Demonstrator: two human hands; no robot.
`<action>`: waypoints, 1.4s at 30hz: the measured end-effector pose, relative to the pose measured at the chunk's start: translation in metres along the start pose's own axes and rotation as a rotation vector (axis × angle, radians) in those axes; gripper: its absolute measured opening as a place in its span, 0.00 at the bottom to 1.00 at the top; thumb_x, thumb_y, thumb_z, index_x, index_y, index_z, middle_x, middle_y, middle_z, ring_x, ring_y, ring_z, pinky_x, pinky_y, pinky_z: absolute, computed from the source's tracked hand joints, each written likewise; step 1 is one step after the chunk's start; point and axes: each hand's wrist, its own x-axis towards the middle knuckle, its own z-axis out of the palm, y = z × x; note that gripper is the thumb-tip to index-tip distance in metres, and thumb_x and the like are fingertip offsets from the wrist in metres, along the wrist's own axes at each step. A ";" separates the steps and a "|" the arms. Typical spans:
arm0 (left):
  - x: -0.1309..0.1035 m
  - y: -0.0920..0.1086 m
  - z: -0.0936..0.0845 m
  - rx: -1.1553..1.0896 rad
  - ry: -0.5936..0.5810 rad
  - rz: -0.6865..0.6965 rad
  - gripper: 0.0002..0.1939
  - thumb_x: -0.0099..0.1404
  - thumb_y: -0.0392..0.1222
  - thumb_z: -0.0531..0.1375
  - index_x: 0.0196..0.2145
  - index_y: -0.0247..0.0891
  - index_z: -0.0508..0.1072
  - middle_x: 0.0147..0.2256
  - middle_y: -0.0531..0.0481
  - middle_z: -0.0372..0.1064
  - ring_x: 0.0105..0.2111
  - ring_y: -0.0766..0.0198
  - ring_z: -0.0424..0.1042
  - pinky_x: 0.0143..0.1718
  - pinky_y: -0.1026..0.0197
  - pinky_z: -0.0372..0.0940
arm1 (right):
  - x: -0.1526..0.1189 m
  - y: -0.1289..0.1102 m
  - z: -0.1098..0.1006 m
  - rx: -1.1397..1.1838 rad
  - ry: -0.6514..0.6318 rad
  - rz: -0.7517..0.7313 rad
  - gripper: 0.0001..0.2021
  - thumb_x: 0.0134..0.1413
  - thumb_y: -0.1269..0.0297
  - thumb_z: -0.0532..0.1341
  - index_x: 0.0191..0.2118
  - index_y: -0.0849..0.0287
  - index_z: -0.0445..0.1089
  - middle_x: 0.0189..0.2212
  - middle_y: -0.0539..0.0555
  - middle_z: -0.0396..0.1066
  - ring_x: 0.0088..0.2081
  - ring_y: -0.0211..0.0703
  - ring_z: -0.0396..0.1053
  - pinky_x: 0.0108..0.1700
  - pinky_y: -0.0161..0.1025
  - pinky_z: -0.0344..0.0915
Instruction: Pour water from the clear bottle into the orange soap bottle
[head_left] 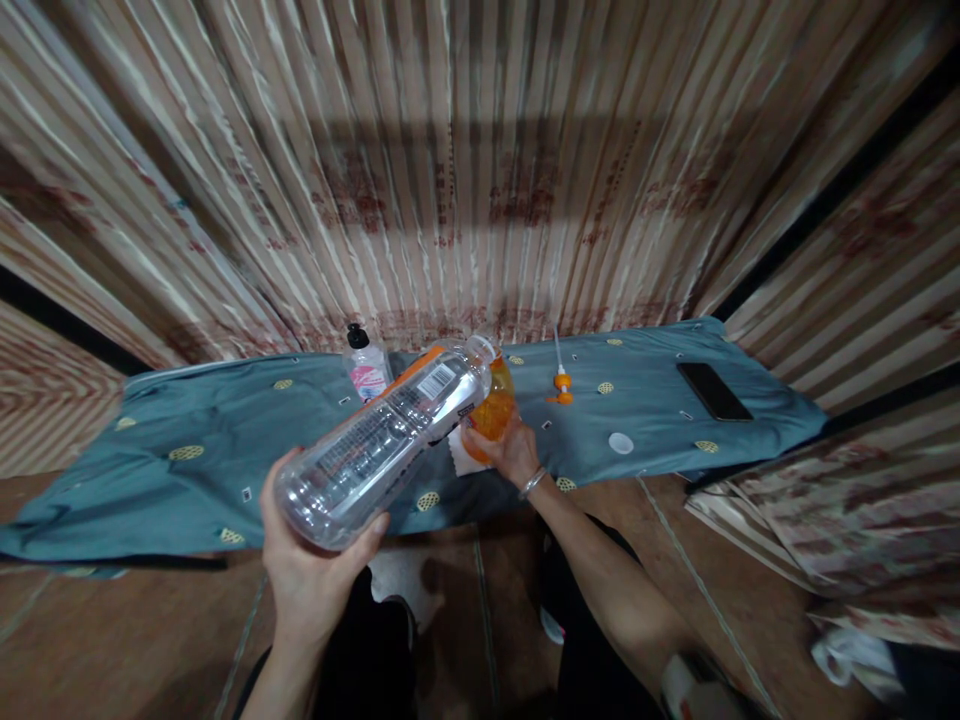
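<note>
My left hand (319, 560) is wrapped round the base of a large clear plastic bottle (375, 455). The bottle is tilted, its neck pointing up and right, over the top of an orange bottle (493, 412). My right hand (510, 445) grips that orange bottle, which stands on a white cloth or paper (465, 458). Whether liquid passes between the two mouths cannot be made out. An orange pump top (562, 388) with a thin tube lies on the table to the right of the orange bottle.
The narrow table has a teal patterned cloth (187, 420). A clear bottle with a black cap and pink label (366, 368) stands at the back left. On the right lie a white round disc (620, 443) and a black phone (712, 391). A pleated curtain (450, 150) hangs behind.
</note>
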 end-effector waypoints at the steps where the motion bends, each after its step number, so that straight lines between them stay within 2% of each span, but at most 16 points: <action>1: 0.000 0.002 0.000 0.003 0.003 -0.008 0.50 0.46 0.56 0.78 0.63 0.33 0.71 0.57 0.32 0.71 0.54 0.42 0.75 0.58 0.43 0.72 | 0.000 0.000 0.000 0.003 -0.002 -0.003 0.37 0.50 0.53 0.75 0.64 0.57 0.67 0.47 0.59 0.85 0.49 0.59 0.85 0.50 0.50 0.82; 7: 0.002 0.007 0.000 0.018 0.015 -0.042 0.50 0.44 0.56 0.77 0.61 0.33 0.71 0.57 0.33 0.72 0.53 0.43 0.75 0.58 0.44 0.72 | 0.000 -0.002 -0.001 -0.011 -0.014 -0.006 0.38 0.50 0.52 0.75 0.64 0.60 0.66 0.47 0.62 0.85 0.49 0.61 0.85 0.51 0.53 0.82; 12: 0.002 0.005 0.001 0.011 0.015 -0.059 0.49 0.44 0.56 0.77 0.61 0.35 0.71 0.57 0.34 0.71 0.54 0.42 0.75 0.59 0.42 0.71 | 0.001 -0.006 -0.003 -0.047 -0.033 0.018 0.40 0.50 0.51 0.76 0.65 0.63 0.67 0.49 0.64 0.84 0.50 0.60 0.84 0.52 0.50 0.81; 18: 0.001 0.007 0.002 -0.007 0.029 -0.040 0.48 0.44 0.55 0.77 0.60 0.35 0.71 0.55 0.35 0.72 0.53 0.44 0.76 0.58 0.43 0.72 | 0.002 -0.003 -0.002 -0.015 -0.006 -0.015 0.37 0.49 0.52 0.77 0.62 0.58 0.67 0.48 0.62 0.85 0.49 0.61 0.85 0.51 0.51 0.81; 25: -0.001 0.007 0.000 -0.015 0.016 -0.080 0.51 0.43 0.56 0.78 0.61 0.33 0.70 0.57 0.33 0.71 0.54 0.44 0.75 0.59 0.43 0.72 | 0.001 -0.005 -0.004 -0.007 -0.030 -0.008 0.37 0.50 0.52 0.76 0.63 0.59 0.66 0.51 0.62 0.84 0.50 0.58 0.84 0.53 0.48 0.80; 32: -0.001 0.004 -0.002 -0.040 0.030 -0.077 0.52 0.41 0.57 0.79 0.60 0.37 0.69 0.58 0.36 0.71 0.58 0.44 0.74 0.63 0.45 0.68 | 0.002 -0.001 -0.001 0.044 -0.038 -0.026 0.37 0.50 0.49 0.74 0.60 0.62 0.66 0.50 0.65 0.84 0.51 0.63 0.84 0.53 0.54 0.80; 42: -0.001 -0.005 0.001 -0.054 0.048 -0.073 0.53 0.41 0.61 0.79 0.60 0.39 0.70 0.57 0.38 0.72 0.56 0.43 0.76 0.61 0.42 0.71 | 0.004 0.005 0.006 0.058 -0.024 -0.073 0.35 0.49 0.50 0.74 0.59 0.58 0.68 0.46 0.61 0.85 0.48 0.60 0.84 0.51 0.50 0.81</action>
